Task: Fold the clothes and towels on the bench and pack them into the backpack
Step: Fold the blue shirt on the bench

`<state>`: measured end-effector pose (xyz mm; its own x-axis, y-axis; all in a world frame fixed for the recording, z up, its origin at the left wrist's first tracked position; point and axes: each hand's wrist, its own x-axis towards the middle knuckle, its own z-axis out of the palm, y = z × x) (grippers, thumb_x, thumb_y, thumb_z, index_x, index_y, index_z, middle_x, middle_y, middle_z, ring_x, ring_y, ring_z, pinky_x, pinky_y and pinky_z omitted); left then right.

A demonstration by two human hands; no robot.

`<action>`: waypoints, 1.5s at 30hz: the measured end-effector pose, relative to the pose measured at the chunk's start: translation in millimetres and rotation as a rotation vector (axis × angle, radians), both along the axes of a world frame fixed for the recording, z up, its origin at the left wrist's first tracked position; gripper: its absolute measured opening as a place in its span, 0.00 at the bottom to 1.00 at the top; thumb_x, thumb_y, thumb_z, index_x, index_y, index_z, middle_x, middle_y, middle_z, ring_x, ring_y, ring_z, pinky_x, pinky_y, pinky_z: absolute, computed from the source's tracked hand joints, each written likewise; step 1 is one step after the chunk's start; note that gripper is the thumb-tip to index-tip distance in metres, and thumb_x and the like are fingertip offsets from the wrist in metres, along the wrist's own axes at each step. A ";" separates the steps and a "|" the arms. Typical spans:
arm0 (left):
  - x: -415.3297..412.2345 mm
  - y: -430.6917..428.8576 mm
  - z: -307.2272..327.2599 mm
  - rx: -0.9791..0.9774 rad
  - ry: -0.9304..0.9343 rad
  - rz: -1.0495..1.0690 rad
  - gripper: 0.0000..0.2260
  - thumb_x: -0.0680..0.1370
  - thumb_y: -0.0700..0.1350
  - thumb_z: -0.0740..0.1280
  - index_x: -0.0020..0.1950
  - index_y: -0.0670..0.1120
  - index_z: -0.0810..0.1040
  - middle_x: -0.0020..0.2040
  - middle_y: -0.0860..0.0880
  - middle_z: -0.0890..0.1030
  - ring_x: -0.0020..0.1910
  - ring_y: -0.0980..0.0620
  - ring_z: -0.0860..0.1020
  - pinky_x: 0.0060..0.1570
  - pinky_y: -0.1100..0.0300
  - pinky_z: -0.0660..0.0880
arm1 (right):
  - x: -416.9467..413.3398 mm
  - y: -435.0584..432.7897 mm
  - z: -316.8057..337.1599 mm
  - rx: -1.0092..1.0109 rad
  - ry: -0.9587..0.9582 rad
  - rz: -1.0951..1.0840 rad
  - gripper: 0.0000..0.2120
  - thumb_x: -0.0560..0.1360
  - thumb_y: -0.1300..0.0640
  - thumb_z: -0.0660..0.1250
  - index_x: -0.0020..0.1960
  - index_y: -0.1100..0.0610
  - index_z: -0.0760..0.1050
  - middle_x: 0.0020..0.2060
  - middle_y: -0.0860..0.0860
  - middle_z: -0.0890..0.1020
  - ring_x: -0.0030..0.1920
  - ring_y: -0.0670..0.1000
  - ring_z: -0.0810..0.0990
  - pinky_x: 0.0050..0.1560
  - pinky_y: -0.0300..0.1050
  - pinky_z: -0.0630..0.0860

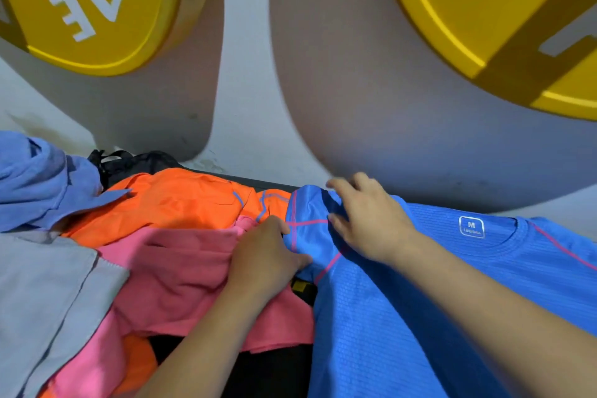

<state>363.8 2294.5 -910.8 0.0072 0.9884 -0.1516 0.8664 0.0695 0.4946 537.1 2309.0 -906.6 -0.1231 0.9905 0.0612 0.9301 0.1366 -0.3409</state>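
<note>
1. The blue shirt (403,317) lies spread on the bench (274,371), with its collar towards the wall. Its knit is finely ribbed, thin pink seams run along the shoulders and sleeve, and a white "M" size mark sits inside the neck.
2. The left hand (268,255) is at the shirt's left sleeve. It pinches the sleeve edge, thumb on the blue cloth and fingers curled round the hem.
3. The right hand (365,220) lies on the same sleeve, just beside the left hand and nearer the collar. Its fingers are stretched out flat on the cloth and grip nothing, though its outline is a little blurred.
4. A pink cloth (181,275) lies touching the shirt's sleeve on the left, under the left wrist.
5. An orange shirt (181,200) with blue seams lies beyond the pink cloth, and its edge meets the blue sleeve.
6. Further left of the blue shirt lie a grey cloth (42,294) and a crumpled pale blue cloth (38,181).
7. The backpack (135,161), black with a strap, sits well to the left of the blue shirt behind the orange one. It is mostly hidden.
8. Two yellow weight plates (80,3) hang on the wall above the shirt.
</note>
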 end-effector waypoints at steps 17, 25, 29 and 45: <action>25.1 -13.6 11.3 0.010 -0.944 0.428 0.28 0.67 0.28 0.71 0.61 0.48 0.68 0.36 0.50 0.75 0.32 0.55 0.74 0.35 0.61 0.72 | -1.6 -39.4 -35.3 0.137 0.093 -0.037 0.19 0.75 0.49 0.62 0.66 0.49 0.69 0.61 0.49 0.69 0.59 0.53 0.67 0.56 0.49 0.68; 43.0 -16.2 12.4 0.271 -0.347 -0.120 0.20 0.67 0.31 0.61 0.53 0.51 0.71 0.46 0.53 0.77 0.45 0.52 0.77 0.46 0.53 0.74 | -5.9 10.7 8.0 -0.397 0.904 -0.362 0.11 0.77 0.49 0.63 0.57 0.51 0.74 0.35 0.48 0.77 0.30 0.45 0.72 0.32 0.38 0.66; 53.4 -30.0 2.2 0.392 -0.075 -0.619 0.23 0.61 0.30 0.58 0.52 0.48 0.73 0.47 0.49 0.78 0.44 0.45 0.76 0.43 0.50 0.74 | 0.6 29.8 26.7 -0.525 0.760 -0.203 0.15 0.75 0.39 0.62 0.57 0.45 0.75 0.35 0.49 0.73 0.28 0.47 0.67 0.28 0.38 0.62; 31.1 -36.5 -27.2 0.620 -0.309 -0.378 0.18 0.65 0.31 0.59 0.46 0.51 0.71 0.43 0.50 0.73 0.39 0.56 0.71 0.37 0.64 0.69 | 39.1 33.5 7.2 -0.277 0.814 -0.418 0.17 0.73 0.70 0.53 0.53 0.56 0.75 0.39 0.55 0.82 0.27 0.50 0.74 0.26 0.39 0.71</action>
